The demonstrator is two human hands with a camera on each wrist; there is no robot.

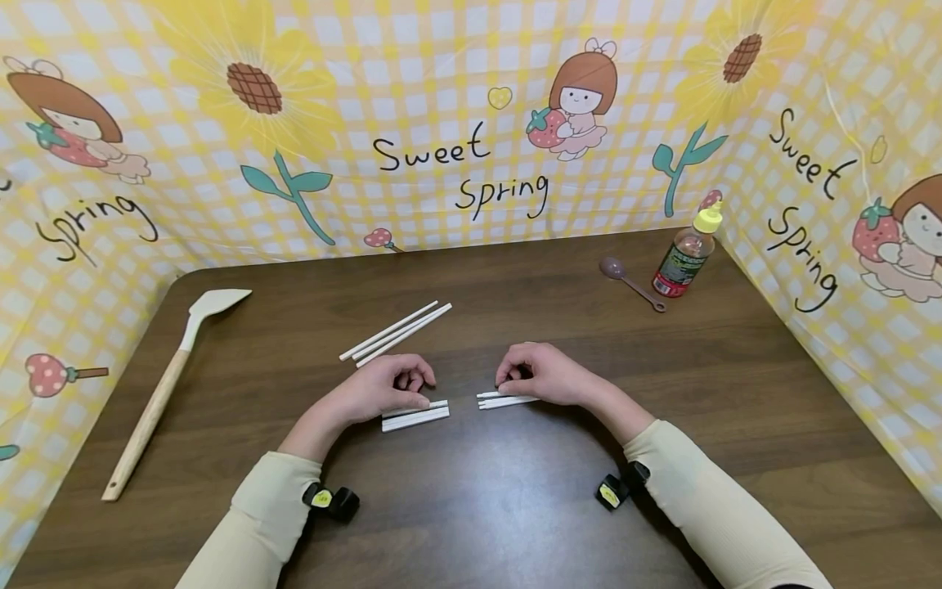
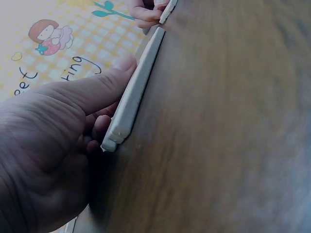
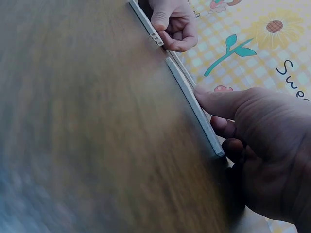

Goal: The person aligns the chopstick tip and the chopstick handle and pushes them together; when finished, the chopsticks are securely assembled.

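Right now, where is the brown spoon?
In the head view, the spoon lies toward the far right, beyond the right hand and just left of the yellow-capped bottle.

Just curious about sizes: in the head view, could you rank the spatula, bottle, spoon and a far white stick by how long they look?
1. Spatula, clearly longest
2. Far white stick and bottle, too alike to rank
3. Spoon, shortest

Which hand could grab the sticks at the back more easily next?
Probably the left hand: the back sticks lie just beyond it. The right hand is farther from them, across a gap.
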